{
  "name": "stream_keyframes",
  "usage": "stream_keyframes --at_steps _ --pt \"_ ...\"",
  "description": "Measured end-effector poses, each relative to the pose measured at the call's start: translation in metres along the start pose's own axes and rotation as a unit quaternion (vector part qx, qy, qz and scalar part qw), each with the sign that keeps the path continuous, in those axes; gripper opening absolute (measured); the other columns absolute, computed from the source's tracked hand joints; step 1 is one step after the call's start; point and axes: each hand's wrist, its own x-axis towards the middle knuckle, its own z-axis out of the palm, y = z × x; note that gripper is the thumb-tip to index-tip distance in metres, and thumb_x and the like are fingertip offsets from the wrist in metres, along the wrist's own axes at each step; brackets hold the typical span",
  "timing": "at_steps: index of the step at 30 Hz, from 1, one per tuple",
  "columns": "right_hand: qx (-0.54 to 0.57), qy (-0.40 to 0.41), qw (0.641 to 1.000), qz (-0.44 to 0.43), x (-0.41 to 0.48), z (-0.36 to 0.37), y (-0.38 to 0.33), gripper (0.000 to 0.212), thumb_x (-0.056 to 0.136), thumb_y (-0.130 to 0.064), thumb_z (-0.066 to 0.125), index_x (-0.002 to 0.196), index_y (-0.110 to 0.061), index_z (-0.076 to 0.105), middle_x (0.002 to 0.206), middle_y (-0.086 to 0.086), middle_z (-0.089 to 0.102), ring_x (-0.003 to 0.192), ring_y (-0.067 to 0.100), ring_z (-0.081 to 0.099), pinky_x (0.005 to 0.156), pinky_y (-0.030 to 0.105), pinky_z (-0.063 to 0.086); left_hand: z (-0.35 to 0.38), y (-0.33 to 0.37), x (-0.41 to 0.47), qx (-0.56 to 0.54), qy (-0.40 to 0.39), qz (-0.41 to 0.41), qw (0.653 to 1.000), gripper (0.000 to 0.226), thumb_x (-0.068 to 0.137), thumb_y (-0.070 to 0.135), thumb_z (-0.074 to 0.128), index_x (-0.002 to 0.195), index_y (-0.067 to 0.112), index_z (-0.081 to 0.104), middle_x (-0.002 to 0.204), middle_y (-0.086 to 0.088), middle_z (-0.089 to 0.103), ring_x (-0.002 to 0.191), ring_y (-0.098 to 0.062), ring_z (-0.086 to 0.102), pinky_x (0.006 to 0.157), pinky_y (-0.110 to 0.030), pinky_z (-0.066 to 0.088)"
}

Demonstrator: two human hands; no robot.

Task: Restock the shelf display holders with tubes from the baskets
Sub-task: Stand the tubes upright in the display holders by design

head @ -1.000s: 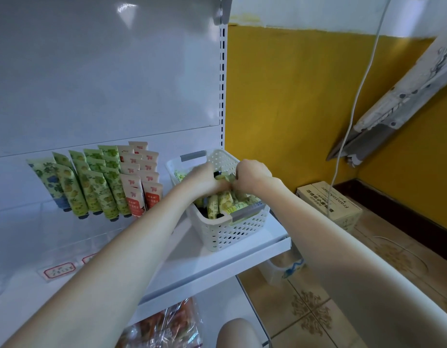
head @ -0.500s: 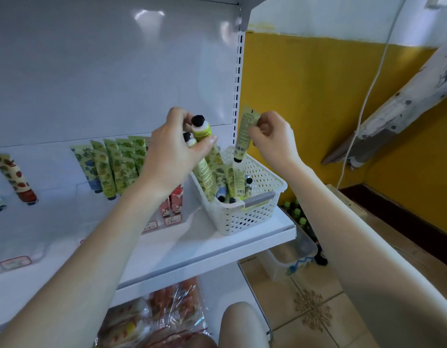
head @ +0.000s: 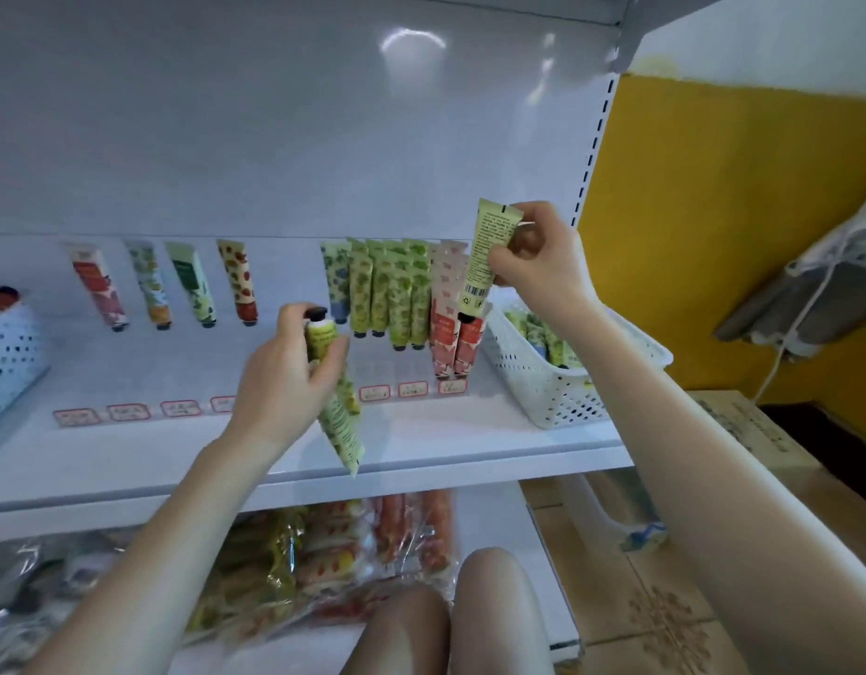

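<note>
Just beside the basket (head: 533, 389), right hand (head: 543, 263) pinches a pale-green tube (head: 487, 255), cap down. Left hand (head: 280, 382) grips a floral tube (head: 344, 426), cap up.

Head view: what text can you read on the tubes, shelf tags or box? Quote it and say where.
No text is legible enough to quote.
Tube in right hand: fine print and barcode, too small.
Tubes in left hand: print blurred.
Shelf tags: blurred.
Box: print blurred.
Racked tubes: marks too small.
</note>
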Motion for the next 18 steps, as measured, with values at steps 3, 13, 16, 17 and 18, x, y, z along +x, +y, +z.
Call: stream_keyframes --at_steps 3,13,16,17,18 --pt "-0.002 -0.020 1.000 0.001 0.000 0.021 0.001 0.033 0.081 0.001 0.055 0.100 -0.026 0.049 0.079 0.010 0.058 0.073 0.022 0.056 0.075 0.053 0.053 -0.010 -0.031 -0.010 0.023 0.007 -0.066 0.998 0.039 0.095 0.030 0.047 0.125 0.007 0.039 0.086 -0.004 0.055 0.078 -0.029 0.057 0.066 -0.038 0.043" --pt "-0.051 -0.099 0.993 0.041 0.010 0.079 0.013 0.044 0.081 -0.021 0.068 0.118 -0.017 0.044 0.098 -0.001 0.061 0.091 0.018 0.064 0.078 0.034 0.056 -0.009 -0.083 -0.015 -0.081 0.004 -0.172 0.982 0.037 0.096 0.024 0.049 0.126 0.005 0.040 0.082 0.006 0.050 0.072 -0.010 0.050 0.059 -0.028 0.039" --pt "-0.107 -0.118 0.987 0.021 0.011 0.084 0.013 0.059 0.080 -0.035 0.071 0.130 -0.019 0.043 0.090 -0.010 0.055 0.082 0.006 0.058 0.067 0.017 0.050 -0.004 -0.091 -0.011 -0.108 0.007 -0.192 0.975 0.036 0.096 0.023 0.049 0.126 0.004 0.041 0.081 0.008 0.050 0.072 -0.003 0.050 0.058 -0.021 0.041" --pt "-0.121 -0.115 0.986 0.018 0.012 0.086 0.014 0.062 0.079 -0.040 0.071 0.130 -0.018 0.044 0.088 -0.011 0.054 0.078 0.003 0.056 0.063 0.015 0.046 -0.002 -0.094 -0.010 -0.114 0.007 -0.199 0.973 0.036 0.096 0.023 0.049 0.126 0.004 0.042 0.082 0.008 0.051 0.072 -0.002 0.050 0.058 -0.019 0.041" --pt "-0.130 -0.109 0.985 0.015 0.013 0.087 0.015 0.064 0.078 -0.044 0.070 0.130 -0.017 0.044 0.086 -0.010 0.054 0.073 0.003 0.055 0.060 0.015 0.045 0.000 -0.096 -0.008 -0.120 0.007 -0.204 0.971 0.036 0.096 0.023 0.049 0.126 0.004 0.042 0.082 0.008 0.051 0.073 -0.002 0.051 0.058 -0.019 0.040"
